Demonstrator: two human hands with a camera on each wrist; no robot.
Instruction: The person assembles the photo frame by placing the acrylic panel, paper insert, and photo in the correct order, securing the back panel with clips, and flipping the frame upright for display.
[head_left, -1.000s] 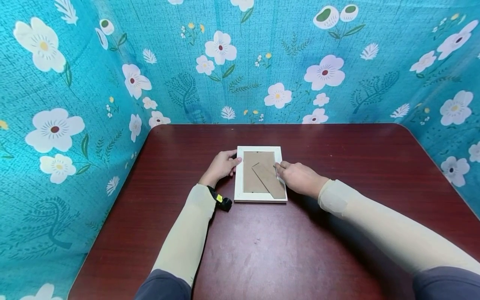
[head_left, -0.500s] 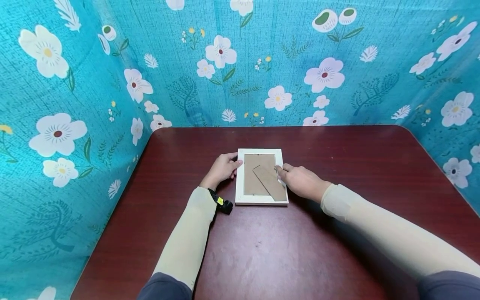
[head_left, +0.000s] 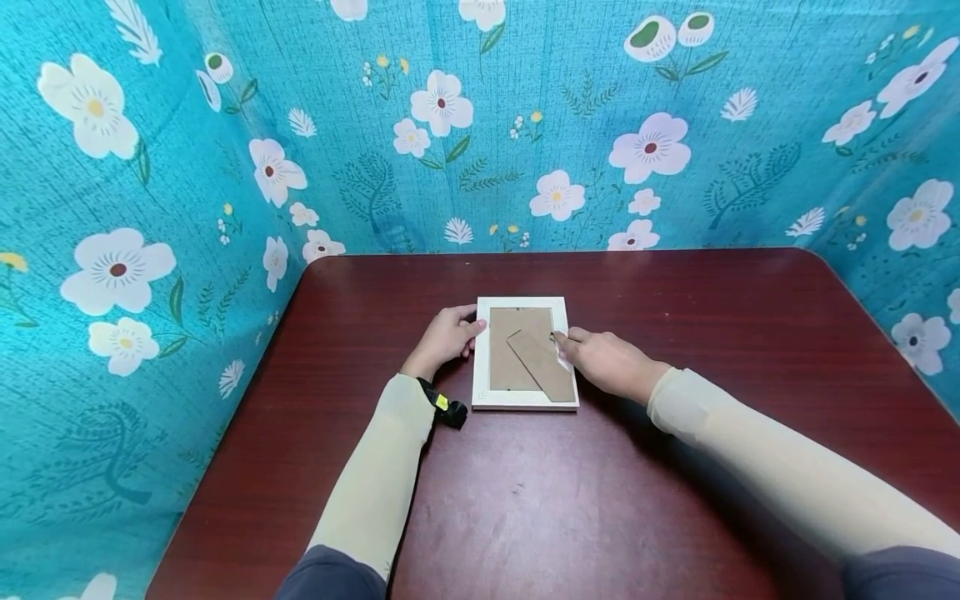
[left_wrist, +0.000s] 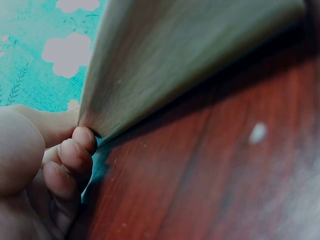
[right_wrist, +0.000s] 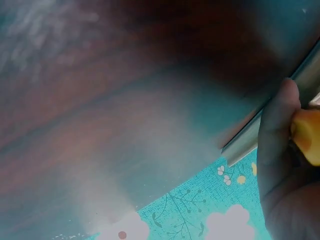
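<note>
A white picture frame [head_left: 527, 398] lies back side up, its brown backing board [head_left: 502, 358] showing with a slanted easel leg [head_left: 546, 373] on it. My left hand [head_left: 447, 337] pinches the frame's left edge, thumb on top and other fingers curled beside and below; the left wrist view shows this hand [left_wrist: 55, 165] at the frame's side [left_wrist: 165, 65]. At the right edge, my right hand [head_left: 611, 362] holds the frame, a fingertip by a small dark metal tab [head_left: 552, 336]. In the right wrist view, a finger [right_wrist: 280, 125] runs along the frame's side, near a yellow-orange patch I cannot identify.
The dark red wooden table [head_left: 360, 458] lies under both forearms. Blue floral cloth [head_left: 510, 108] hangs behind it and at both sides. A black wrist camera strap [head_left: 447, 408] with a yellow mark sits on the left wrist, close to the frame's near-left corner.
The head view has shifted slightly, moving the whole scene a little down and right. Both hands keep their places on the frame; the right fingers have shifted slightly at the tab.
</note>
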